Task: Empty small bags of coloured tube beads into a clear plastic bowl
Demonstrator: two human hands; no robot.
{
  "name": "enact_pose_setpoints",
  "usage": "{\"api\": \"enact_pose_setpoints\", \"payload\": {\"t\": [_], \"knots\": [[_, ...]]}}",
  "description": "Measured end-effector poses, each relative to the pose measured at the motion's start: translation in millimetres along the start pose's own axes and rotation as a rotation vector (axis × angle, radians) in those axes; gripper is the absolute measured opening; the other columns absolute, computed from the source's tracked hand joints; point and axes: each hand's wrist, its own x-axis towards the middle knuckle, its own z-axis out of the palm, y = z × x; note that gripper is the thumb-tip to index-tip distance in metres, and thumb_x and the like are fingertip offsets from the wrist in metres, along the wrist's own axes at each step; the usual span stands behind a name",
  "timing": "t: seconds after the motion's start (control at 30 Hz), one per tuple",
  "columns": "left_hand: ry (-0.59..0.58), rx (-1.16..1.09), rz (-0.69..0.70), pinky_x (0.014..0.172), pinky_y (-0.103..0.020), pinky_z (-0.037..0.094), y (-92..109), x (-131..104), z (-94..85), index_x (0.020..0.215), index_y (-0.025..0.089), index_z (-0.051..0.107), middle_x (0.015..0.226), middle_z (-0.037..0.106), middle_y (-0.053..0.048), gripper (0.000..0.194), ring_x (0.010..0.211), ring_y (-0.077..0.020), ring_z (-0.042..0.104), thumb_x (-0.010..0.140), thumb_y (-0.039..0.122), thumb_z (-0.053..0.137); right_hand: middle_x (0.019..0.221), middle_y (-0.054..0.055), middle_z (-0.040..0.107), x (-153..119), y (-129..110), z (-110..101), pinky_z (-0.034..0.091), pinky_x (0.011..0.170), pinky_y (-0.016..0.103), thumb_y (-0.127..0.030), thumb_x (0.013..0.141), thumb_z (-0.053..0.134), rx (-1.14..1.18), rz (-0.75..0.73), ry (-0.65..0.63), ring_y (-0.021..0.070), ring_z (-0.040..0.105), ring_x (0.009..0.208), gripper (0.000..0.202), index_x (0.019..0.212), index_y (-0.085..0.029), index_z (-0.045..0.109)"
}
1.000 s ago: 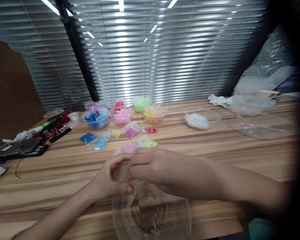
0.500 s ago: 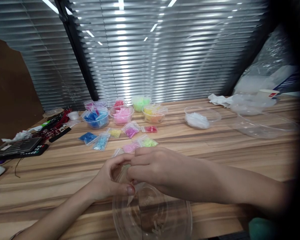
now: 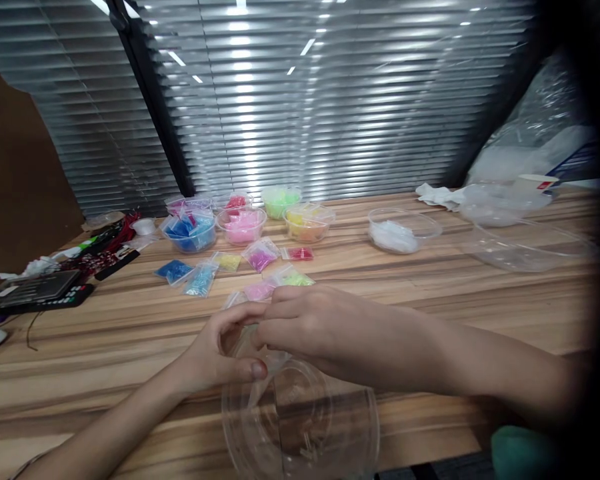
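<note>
A clear round plastic bowl stands at the table's front edge, with a few small clear pieces at its bottom. Over its far rim, my left hand curls around a thin, clear plastic piece that looks like a small bag. My right hand meets it from the right, fingers bent and pinched at the same clear plastic; its fingertips are partly hidden. Just beyond my hands lie small zip bags of beads: pink, green, light blue and dark blue.
Farther back stand clear bowls holding blue, pink and orange-yellow bags. A bowl of white bags is right of them. Clear lids lie at the right; a dark case and cords lie left.
The view has shifted slightly. Both hands stay together above the bowl's far rim, and the clear plastic between them has changed its angle a little.
</note>
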Motion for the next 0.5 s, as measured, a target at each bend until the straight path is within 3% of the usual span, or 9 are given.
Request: {"api": "enact_pose_setpoints", "payload": {"t": [0.2, 0.33, 0.5], "knots": [[0.012, 0.020, 0.015, 0.100, -0.031, 0.044, 4.7, 0.8, 0.6, 0.118, 0.028, 0.070, 0.121, 0.069, -0.005, 0.051, 0.117, -0.0270, 0.059, 0.070, 0.036, 0.085, 0.133, 0.005, 0.058, 0.9, 0.3, 0.6, 0.043, 0.099, 0.030, 0.006, 0.083, 0.053, -0.047, -0.046, 0.040, 0.0183, 0.054, 0.110, 0.039, 0.118, -0.011, 0.058], [0.013, 0.007, 0.015, 0.101, -0.034, 0.044, 2.8, -0.7, -0.5, 0.119, 0.027, 0.070, 0.122, 0.068, -0.006, 0.045, 0.120, -0.0293, 0.058, 0.077, 0.043, 0.079, 0.107, 0.007, 0.067, -1.5, -4.0, -4.0, 0.048, 0.082, 0.032, 0.005, 0.079, 0.052, -0.221, -0.008, 0.061, 0.0210, 0.057, 0.095, 0.035, 0.110, -0.009, 0.062], [-0.026, -0.010, 0.004, 0.105, -0.035, 0.041, 5.6, -0.2, 1.0, 0.120, 0.030, 0.069, 0.127, 0.067, -0.004, 0.040, 0.125, -0.0294, 0.055, 0.084, 0.046, 0.072, 0.085, 0.003, 0.067, -4.2, -17.1, -19.2, 0.045, 0.066, 0.026, -0.006, 0.089, 0.051, -0.240, -0.013, 0.114, 0.0142, 0.058, 0.074, 0.017, 0.085, -0.015, 0.065]]}}
